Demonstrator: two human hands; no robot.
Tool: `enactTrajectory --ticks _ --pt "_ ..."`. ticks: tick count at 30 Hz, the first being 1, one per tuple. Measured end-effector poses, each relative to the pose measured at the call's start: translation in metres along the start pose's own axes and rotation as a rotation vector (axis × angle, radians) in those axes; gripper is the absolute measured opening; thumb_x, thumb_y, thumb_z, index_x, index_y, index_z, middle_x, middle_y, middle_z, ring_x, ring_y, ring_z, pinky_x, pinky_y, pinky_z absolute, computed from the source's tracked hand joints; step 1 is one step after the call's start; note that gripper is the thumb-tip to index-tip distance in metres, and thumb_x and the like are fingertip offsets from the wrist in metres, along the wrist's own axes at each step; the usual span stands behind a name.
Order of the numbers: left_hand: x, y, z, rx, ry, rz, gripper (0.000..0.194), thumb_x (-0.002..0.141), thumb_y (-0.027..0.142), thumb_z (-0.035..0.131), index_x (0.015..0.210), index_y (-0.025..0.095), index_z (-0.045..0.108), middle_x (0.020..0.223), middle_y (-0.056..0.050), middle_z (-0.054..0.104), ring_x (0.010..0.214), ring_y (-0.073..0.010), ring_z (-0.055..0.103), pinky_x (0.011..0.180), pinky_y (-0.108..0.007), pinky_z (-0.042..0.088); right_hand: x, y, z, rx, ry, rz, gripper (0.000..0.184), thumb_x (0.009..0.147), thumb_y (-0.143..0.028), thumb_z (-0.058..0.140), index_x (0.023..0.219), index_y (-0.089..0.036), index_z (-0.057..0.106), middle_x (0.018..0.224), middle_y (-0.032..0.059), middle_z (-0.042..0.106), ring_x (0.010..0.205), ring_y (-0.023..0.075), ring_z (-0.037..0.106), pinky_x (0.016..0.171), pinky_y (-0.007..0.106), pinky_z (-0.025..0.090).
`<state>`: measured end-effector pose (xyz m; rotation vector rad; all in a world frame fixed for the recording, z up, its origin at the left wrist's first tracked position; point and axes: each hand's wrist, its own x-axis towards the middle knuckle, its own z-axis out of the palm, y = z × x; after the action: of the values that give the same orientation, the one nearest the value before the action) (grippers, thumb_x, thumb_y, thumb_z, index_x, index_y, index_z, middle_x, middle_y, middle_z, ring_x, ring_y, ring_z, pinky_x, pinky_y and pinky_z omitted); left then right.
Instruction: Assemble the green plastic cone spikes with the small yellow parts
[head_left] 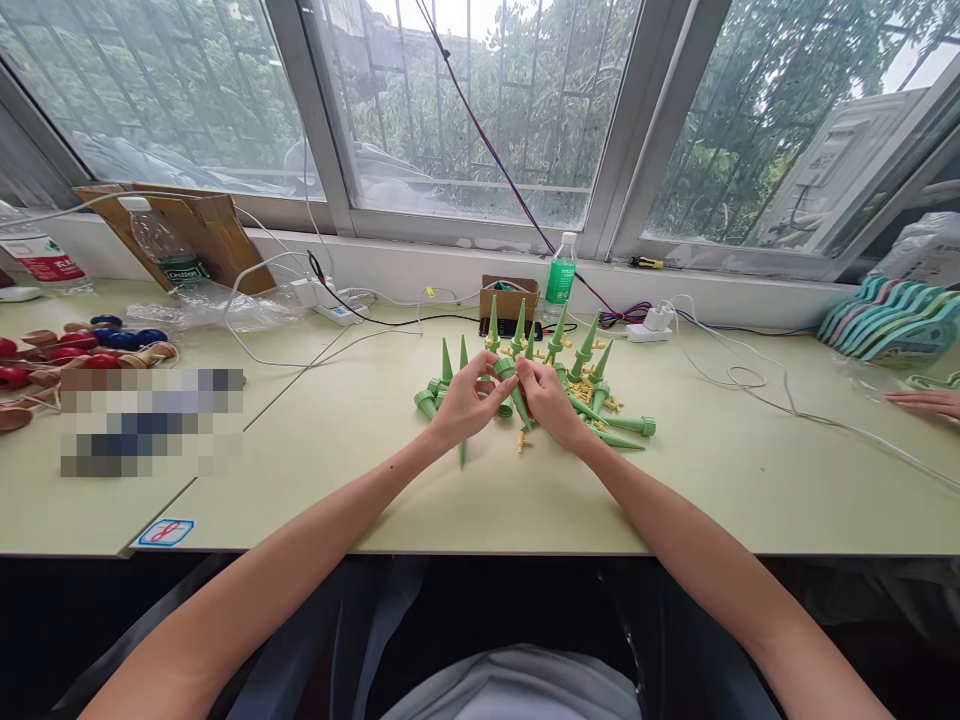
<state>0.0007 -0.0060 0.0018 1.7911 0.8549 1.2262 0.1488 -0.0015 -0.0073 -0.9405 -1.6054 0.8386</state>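
Note:
A green plastic watering spike (pixel 505 369) with a ribbed cap is between my two hands, tilted with its point downward. My left hand (pixel 466 405) has its thumb and fingers closed around the cap. From the other side, my right hand (pixel 551 405) pinches at the same spike; whether a small part is inside that pinch is hidden. Below them a small yellow valve piece (pixel 523 440) lies on the table. Around my hands are several more green spikes, some standing point up like one spike (pixel 587 348), others lying flat like another (pixel 621 440). Small yellow pieces (pixel 583 391) are heaped among them.
Behind the spikes are a cardboard box (pixel 511 300), a phone (pixel 491 328) and a green-labelled bottle (pixel 560 272). White cables (pixel 757 375) cross the table (pixel 750 490). Red and blue beads (pixel 97 350) lie left; hangers (pixel 892 318) and another person's hand (pixel 930 402) are right.

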Motion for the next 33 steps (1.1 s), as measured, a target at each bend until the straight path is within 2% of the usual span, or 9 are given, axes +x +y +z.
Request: enactTrajectory --ticks 33 --pt "0.0001 -0.0065 -0.0001 0.072 0.0 0.04 0.03 0.081 0.044 0.064 0.091 0.021 0.048 0.081 0.002 0.05 0.047 -0.0024 0.044 0.042 -0.017 0.037 0.0006 0.002 0.0002 -0.048 0.041 0.007 0.059 0.089 -0.07 0.035 0.055 -0.021 0.036 0.038 -0.0048 0.036 0.037 0.0091 0.034 0.04 0.025 0.026"
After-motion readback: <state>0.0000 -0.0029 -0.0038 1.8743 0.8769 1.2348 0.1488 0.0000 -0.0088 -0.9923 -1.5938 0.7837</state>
